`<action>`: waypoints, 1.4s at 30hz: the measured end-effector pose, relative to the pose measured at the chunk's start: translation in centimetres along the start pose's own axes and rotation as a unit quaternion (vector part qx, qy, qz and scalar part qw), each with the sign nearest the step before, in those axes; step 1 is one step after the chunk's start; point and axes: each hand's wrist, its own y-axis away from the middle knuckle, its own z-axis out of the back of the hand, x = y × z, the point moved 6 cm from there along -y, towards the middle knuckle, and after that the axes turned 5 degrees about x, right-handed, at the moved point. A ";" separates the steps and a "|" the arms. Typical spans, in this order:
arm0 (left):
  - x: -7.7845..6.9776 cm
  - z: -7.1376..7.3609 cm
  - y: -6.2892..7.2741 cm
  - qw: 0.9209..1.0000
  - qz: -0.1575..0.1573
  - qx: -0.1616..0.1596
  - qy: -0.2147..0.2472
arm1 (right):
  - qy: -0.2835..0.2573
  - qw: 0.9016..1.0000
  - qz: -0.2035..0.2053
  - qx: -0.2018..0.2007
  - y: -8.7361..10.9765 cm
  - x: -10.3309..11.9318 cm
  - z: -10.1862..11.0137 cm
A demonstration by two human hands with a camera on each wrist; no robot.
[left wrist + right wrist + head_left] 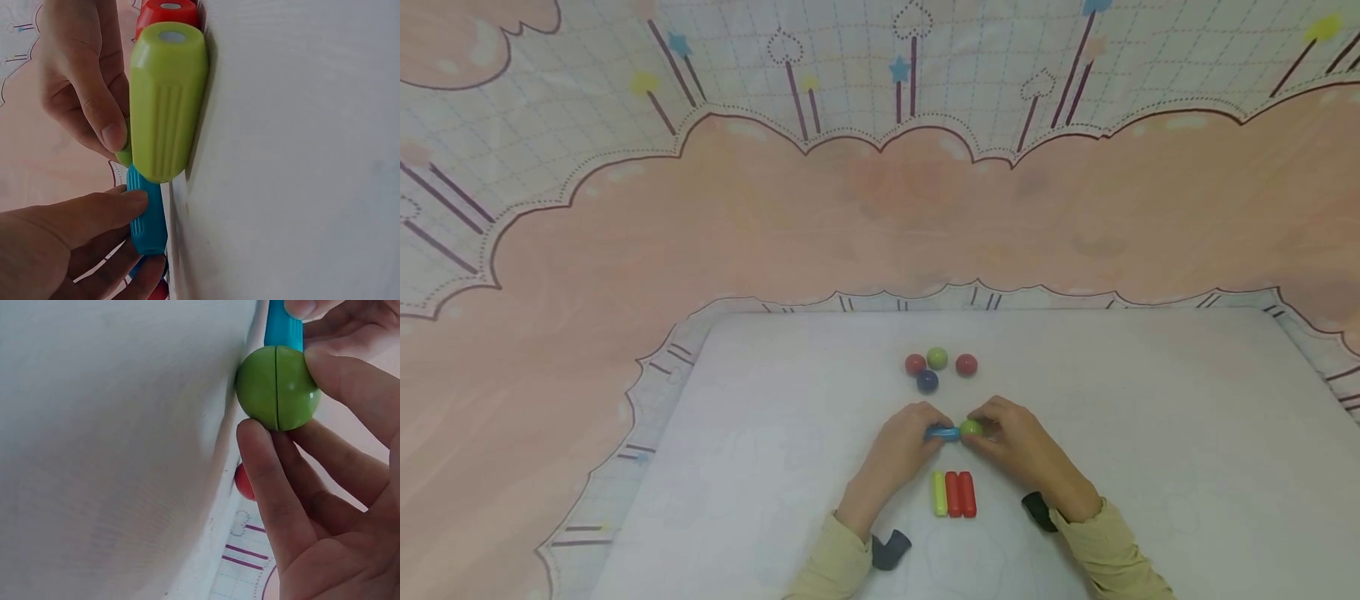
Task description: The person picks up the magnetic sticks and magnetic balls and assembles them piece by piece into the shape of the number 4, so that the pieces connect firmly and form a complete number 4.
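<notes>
L hand (901,442) pinched a bright-blue, fluted, plastic-looking rod (148,219) btwn thumb & fingers; R hand (1018,437) pinched a glossy lime-green ball w/ a seam round its middle (278,387), fingertips & thumb set about it. Ball sat against the rod's R end, the pair btwn the two hands, low over the white tabletop (775,500); couldn't tell if either rested on it.

Nearer the person, just below the pair in the head view, lay a yellow-green fluted rod (940,493) w/ a grey disc in its end, then a red rod (953,494) & a second red rod (967,494), all side by side, lengthwise to the person.

Beyond the hands: a red ball (915,364), another green ball (937,358) & a dark-blue ball (927,382) in a tight cluster (contact unclear), plus a second red ball (967,365) slightly apart on the R.

Tan sleeves (835,560) covered both forearms, w/ a black piece (891,550) nr the L cuff & a similar one nr the R. Behind the table: peach-&-white patterned cloth (775,225).
</notes>
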 end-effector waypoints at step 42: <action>1.7 2.9 -1.1 0.999 0.019 -0.049 0.012 | -0.046 0.998 -0.044 0.025 -0.2 -0.5 -0.1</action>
